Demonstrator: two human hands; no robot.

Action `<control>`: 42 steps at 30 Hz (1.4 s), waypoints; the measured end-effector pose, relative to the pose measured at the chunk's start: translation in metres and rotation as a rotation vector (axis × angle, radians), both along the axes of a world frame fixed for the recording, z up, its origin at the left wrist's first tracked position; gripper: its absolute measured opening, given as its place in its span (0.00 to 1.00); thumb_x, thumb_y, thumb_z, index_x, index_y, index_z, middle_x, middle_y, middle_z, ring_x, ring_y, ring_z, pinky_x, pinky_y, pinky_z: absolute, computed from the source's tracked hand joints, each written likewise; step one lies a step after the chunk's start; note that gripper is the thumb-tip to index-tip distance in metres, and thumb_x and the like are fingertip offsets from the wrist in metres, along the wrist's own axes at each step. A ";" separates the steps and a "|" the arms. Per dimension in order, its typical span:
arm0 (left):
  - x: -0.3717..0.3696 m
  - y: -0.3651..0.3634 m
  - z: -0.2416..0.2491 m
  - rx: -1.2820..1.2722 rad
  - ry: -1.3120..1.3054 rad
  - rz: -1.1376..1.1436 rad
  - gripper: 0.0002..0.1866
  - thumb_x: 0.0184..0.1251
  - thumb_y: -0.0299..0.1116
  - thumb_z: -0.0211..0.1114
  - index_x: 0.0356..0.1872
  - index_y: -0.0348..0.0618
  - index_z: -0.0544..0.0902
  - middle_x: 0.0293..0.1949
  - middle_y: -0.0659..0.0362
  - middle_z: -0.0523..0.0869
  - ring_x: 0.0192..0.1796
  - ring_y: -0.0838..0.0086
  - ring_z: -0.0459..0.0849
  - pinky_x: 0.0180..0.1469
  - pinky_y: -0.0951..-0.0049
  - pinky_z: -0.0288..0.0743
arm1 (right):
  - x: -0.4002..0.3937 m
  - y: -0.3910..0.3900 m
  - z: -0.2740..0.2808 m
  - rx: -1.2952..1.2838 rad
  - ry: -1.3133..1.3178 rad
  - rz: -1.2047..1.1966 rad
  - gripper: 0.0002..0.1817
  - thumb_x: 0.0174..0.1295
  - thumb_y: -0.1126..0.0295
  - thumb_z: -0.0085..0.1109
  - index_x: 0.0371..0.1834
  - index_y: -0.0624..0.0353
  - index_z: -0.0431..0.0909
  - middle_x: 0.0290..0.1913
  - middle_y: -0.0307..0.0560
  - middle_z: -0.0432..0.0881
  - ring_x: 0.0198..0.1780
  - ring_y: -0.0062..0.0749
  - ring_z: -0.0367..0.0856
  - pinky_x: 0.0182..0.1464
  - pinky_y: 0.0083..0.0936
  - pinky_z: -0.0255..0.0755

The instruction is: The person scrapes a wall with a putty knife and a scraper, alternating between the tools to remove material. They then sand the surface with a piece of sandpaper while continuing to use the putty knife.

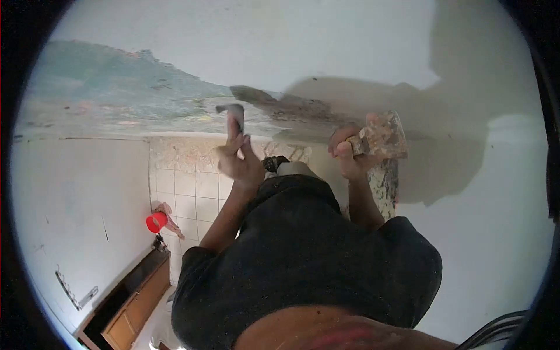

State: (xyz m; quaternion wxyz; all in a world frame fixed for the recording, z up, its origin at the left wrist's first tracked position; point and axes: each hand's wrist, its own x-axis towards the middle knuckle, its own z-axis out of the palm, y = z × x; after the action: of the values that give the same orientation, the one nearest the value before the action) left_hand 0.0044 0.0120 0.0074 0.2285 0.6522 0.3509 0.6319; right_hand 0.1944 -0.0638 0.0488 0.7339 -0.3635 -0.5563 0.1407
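Two tools are up against the wall in the head view. The putty knife (pixel 232 112) is small, with a grey blade whose top edge meets the scraped, bluish patch of wall (pixel 116 93) just above the left hand (pixel 240 160); those fingers (pixel 235 131) are clamped on its handle, arm raised. The plaster hawk (pixel 382 137), crusted with dried filler, sits just right of the right hand (pixel 347 154), whose fingers (pixel 338 146) curl shut around its grip, forearm upright.
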 end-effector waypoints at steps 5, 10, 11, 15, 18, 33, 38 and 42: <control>0.056 0.005 -0.053 0.198 0.268 -0.038 0.15 0.63 0.18 0.63 0.50 0.30 0.76 0.59 0.37 0.78 0.59 0.52 0.81 0.51 0.67 0.81 | 0.012 -0.025 0.008 -0.095 0.042 -0.056 0.37 0.69 0.63 0.60 0.75 0.65 0.53 0.22 0.40 0.72 0.16 0.17 0.65 0.16 0.18 0.62; 0.058 -0.023 -0.056 -0.238 0.555 -0.377 0.08 0.68 0.26 0.61 0.46 0.38 0.76 0.47 0.41 0.85 0.44 0.52 0.88 0.41 0.59 0.81 | 0.024 -0.050 -0.004 -0.191 0.316 0.196 0.35 0.70 0.56 0.57 0.71 0.65 0.58 0.20 0.36 0.68 0.14 0.17 0.62 0.15 0.17 0.61; 0.053 -0.024 -0.052 -0.366 0.642 -0.483 0.08 0.69 0.26 0.62 0.45 0.39 0.76 0.44 0.42 0.86 0.41 0.52 0.88 0.38 0.57 0.80 | 0.028 -0.055 -0.007 -0.206 0.385 0.268 0.33 0.70 0.55 0.57 0.69 0.66 0.61 0.20 0.36 0.68 0.14 0.16 0.62 0.15 0.16 0.60; 0.034 -0.025 -0.067 -0.521 0.678 -0.601 0.07 0.71 0.30 0.58 0.43 0.39 0.72 0.29 0.41 0.84 0.34 0.45 0.84 0.32 0.49 0.73 | 0.055 -0.084 -0.038 -0.345 0.465 0.483 0.29 0.72 0.54 0.52 0.69 0.60 0.63 0.26 0.37 0.67 0.15 0.16 0.61 0.15 0.15 0.60; 0.025 -0.021 -0.068 -0.603 0.618 -0.593 0.08 0.71 0.30 0.59 0.41 0.38 0.70 0.28 0.41 0.83 0.34 0.43 0.83 0.32 0.50 0.73 | 0.048 -0.099 -0.043 -0.420 0.691 0.573 0.27 0.73 0.55 0.51 0.71 0.52 0.62 0.32 0.40 0.66 0.15 0.17 0.60 0.14 0.13 0.61; 0.039 -0.010 -0.044 -0.692 0.546 -0.693 0.06 0.75 0.27 0.56 0.37 0.35 0.71 0.30 0.53 0.87 0.34 0.78 0.83 0.41 0.73 0.77 | 0.011 -0.071 -0.107 -0.533 0.574 0.277 0.13 0.67 0.69 0.62 0.49 0.65 0.76 0.17 0.36 0.71 0.12 0.15 0.64 0.12 0.19 0.57; 0.031 -0.017 -0.048 -0.723 0.403 -0.669 0.06 0.72 0.25 0.58 0.36 0.34 0.72 0.28 0.49 0.86 0.31 0.73 0.85 0.35 0.71 0.76 | 0.022 -0.062 -0.112 -0.598 0.654 0.324 0.08 0.66 0.70 0.64 0.35 0.64 0.78 0.16 0.35 0.70 0.14 0.15 0.64 0.14 0.19 0.57; 0.019 -0.012 -0.053 -0.768 0.353 -0.669 0.06 0.73 0.25 0.58 0.36 0.34 0.71 0.29 0.49 0.87 0.33 0.75 0.85 0.37 0.72 0.77 | 0.020 -0.063 -0.105 -0.608 0.680 0.308 0.09 0.65 0.69 0.65 0.32 0.62 0.78 0.16 0.34 0.70 0.14 0.15 0.64 0.14 0.19 0.57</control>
State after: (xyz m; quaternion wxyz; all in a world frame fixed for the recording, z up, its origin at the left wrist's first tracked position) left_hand 0.0235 0.0001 -0.0458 0.5771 0.6941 0.3628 0.2316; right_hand 0.2147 -0.1273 -0.0565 0.7054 -0.4082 -0.2659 0.5149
